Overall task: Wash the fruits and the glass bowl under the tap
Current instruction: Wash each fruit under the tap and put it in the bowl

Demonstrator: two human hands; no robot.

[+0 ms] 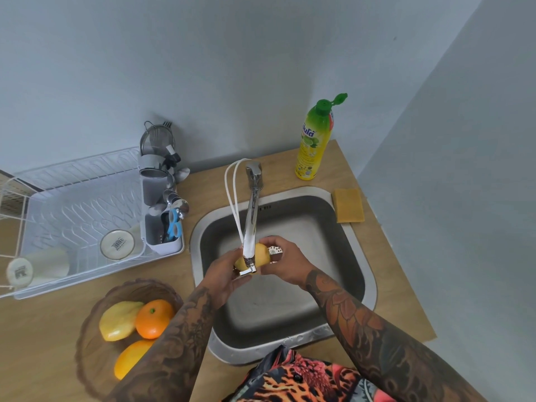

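Over the steel sink (356,256) both hands hold one yellow fruit (262,253) right under the spout of the chrome tap (251,221). My left hand (224,274) cups it from the left, my right hand (285,262) grips it from the right. The tap's spout hides the fruit's middle. I cannot tell whether water runs. The brownish glass bowl (95,358) stands on the counter at the lower left. In it lie a pale yellow fruit (119,320), an orange (153,317) and another yellow-orange fruit (130,358), partly behind my left forearm.
A white dish rack (72,204) with two cups and a cutlery holder (165,224) stands to the left of the sink. A dish soap bottle (314,140) with its cap open and a yellow sponge (348,206) sit behind the sink. A wall closes in on the right.
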